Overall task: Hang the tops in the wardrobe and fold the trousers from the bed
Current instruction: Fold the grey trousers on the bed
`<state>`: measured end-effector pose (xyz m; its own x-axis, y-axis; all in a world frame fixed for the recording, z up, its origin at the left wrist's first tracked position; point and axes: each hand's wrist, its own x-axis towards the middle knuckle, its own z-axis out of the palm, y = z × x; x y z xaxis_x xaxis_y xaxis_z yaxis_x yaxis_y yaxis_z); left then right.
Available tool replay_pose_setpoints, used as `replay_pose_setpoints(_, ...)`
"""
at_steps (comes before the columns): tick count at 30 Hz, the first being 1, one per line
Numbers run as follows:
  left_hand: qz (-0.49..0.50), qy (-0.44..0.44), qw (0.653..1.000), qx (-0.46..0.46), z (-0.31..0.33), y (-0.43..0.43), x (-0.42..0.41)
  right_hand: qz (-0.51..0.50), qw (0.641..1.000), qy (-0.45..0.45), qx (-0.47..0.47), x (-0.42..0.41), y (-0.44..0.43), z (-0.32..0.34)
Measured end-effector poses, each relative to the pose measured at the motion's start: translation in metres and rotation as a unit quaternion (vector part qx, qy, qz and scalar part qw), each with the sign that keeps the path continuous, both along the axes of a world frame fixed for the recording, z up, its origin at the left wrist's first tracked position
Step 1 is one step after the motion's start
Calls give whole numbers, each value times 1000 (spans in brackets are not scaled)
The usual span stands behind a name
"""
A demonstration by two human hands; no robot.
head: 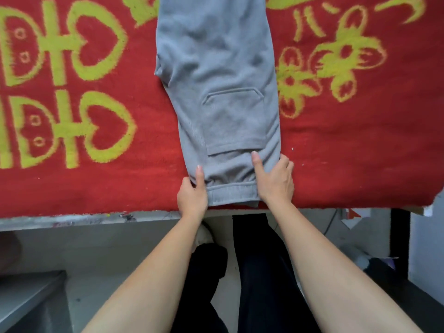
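Note:
Grey trousers (221,92) lie lengthwise on the bed, folded leg on leg, with a cargo pocket facing up and the elastic cuffs at the near edge. My left hand (192,193) pinches the left side of the cuffs, thumb on top of the cloth and fingers tucked under it. On the right side of the cuffs, my right hand (276,179) grips the cloth the same way, its thumb lying up along the leg below the pocket. The waist end runs out of the top of the view.
A red blanket (96,179) with yellow-green hearts and flowers covers the bed. Its near edge hangs over a grey bed frame (72,219). My legs in black trousers stand on the floor below. Dark clutter sits at the lower right.

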<state>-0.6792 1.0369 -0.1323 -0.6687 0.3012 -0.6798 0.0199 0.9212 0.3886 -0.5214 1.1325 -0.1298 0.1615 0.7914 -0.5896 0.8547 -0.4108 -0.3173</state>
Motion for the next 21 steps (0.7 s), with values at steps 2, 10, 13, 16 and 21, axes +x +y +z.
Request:
replay_pose_setpoints(2, -20, -63, 998, 21, 4, -4, -10, -69, 993, 63, -70, 6, -18, 5)
replay_pose_setpoints(10, 76, -247, 957, 134, 75, -25, -43, -207, 907, 357, -79, -5, -54, 56)
replay_pose_setpoints(13, 70, -236, 958, 145, 99, -51, -43, -189, 914, 349, -83, -5, -73, 79)
replay_pose_setpoints(16, 61, -228, 963, 127, 96, -84, -35, -190, 924, 303, -131, 5, -103, 77)
replay_pose_setpoints(21, 122, -302, 945, 30, 62, -139, -14, -245, 901, 252, -255, 30, -154, 62)
